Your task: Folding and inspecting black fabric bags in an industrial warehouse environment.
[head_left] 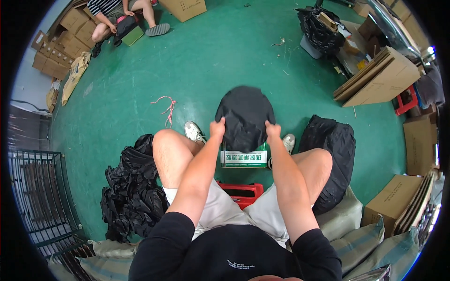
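- Left hand (pixel 217 129): fingers pinching the left edge of a round black piece (pixel 245 117), of thin, creased, plastic-like material
- Right hand (pixel 273 130): fingers pinching the right edge of the same piece, nearly level with the left hand
- Round black piece: held spread between the two hands, in front of the person and between the knees; its top edge slightly blurred, its lower edge overlapping a green-and-white labelled container (pixel 243 160) in the view; whether the two touch cannot be told
- Red plastic object (pixel 255 189): nearer the person than the container, partly hidden by the thighs
- Left of the person: a crumpled black heap (pixel 133 192) on the green floor (pixel 211 61); farther forward, a tangle of pink string (pixel 169 110)
- Right of the person: a bulky black bag (pixel 330 150) beside the leg
- Upper left: another person (pixel 112 14), seated low near stacked cartons (pixel 75 23)
- Upper right: flattened cardboard (pixel 386 79), leaning in a stack
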Action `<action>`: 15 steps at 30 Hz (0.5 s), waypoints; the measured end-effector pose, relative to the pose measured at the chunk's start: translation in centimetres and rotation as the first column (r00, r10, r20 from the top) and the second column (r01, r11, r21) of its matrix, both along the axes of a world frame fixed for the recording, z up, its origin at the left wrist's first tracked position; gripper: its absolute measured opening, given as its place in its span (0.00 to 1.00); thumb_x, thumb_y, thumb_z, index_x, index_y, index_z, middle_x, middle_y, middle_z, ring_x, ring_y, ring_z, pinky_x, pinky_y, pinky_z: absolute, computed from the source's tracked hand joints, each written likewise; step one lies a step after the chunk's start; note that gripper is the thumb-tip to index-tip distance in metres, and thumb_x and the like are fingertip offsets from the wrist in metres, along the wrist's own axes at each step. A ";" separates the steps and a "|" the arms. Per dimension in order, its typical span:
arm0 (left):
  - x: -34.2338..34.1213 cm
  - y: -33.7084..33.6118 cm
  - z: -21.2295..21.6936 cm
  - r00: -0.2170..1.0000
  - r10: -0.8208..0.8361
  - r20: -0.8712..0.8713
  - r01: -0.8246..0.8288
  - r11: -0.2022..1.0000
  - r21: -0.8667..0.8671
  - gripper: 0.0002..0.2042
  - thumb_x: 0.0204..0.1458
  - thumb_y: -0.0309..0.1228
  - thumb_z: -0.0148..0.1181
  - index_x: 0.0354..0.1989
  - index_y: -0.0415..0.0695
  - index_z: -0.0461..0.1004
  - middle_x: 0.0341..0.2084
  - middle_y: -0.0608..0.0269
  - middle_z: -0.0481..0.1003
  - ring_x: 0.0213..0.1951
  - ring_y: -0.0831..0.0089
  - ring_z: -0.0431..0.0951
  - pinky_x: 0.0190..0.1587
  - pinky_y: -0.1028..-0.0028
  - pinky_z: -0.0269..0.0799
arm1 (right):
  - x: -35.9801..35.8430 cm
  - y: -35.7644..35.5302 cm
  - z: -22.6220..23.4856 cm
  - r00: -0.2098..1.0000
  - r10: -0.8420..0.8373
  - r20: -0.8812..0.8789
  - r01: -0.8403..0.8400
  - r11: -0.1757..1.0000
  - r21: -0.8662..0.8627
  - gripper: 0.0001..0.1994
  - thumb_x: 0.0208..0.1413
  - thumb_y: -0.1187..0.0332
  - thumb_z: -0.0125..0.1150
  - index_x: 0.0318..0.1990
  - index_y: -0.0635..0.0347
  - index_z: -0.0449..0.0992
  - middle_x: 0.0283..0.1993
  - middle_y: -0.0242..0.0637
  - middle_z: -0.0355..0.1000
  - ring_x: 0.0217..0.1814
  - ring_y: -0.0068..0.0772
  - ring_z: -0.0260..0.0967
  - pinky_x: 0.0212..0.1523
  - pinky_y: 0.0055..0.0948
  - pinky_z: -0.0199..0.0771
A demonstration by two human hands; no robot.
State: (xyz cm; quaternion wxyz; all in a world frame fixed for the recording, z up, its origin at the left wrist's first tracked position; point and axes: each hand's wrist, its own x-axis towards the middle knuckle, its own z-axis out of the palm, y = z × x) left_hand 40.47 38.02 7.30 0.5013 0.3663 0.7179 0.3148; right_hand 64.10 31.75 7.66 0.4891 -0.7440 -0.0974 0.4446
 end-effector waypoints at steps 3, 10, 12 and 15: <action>-0.1 -3.8 -0.7 0.982 0.014 -0.189 -0.031 0.996 -0.088 0.25 0.52 0.43 0.61 0.42 0.27 0.74 0.40 0.38 0.76 0.45 0.50 0.77 0.48 0.62 0.69 | -1.7 -3.9 -2.0 0.987 -0.067 0.147 0.101 0.966 -0.239 0.24 0.51 0.65 0.67 0.50 0.74 0.70 0.52 0.53 0.71 0.53 0.45 0.69 0.51 0.39 0.69; -3.1 -7.4 -0.9 0.933 -0.052 -0.356 -0.023 0.979 -0.201 0.25 0.53 0.48 0.57 0.45 0.34 0.76 0.45 0.39 0.74 0.51 0.48 0.73 0.54 0.60 0.66 | -2.7 -7.5 -3.5 0.963 0.120 0.243 0.002 0.894 -0.448 0.21 0.52 0.60 0.65 0.46 0.68 0.75 0.50 0.51 0.72 0.53 0.49 0.69 0.48 0.46 0.71; -1.3 -7.5 -0.9 0.952 -0.105 -0.288 0.047 0.978 -0.203 0.25 0.53 0.48 0.57 0.45 0.35 0.76 0.45 0.39 0.74 0.51 0.48 0.73 0.54 0.60 0.66 | 0.3 -8.8 -7.9 0.961 0.026 0.275 0.079 0.928 -0.365 0.20 0.51 0.58 0.65 0.40 0.69 0.77 0.46 0.54 0.74 0.48 0.53 0.71 0.47 0.43 0.70; -3.5 -10.2 -0.5 0.930 -0.116 -0.350 0.058 0.983 -0.173 0.25 0.53 0.48 0.56 0.43 0.34 0.76 0.44 0.39 0.74 0.50 0.47 0.73 0.53 0.59 0.67 | -2.4 -10.1 -6.9 0.967 0.071 0.246 0.041 0.906 -0.422 0.16 0.54 0.60 0.62 0.39 0.67 0.77 0.38 0.51 0.75 0.35 0.49 0.71 0.30 0.41 0.67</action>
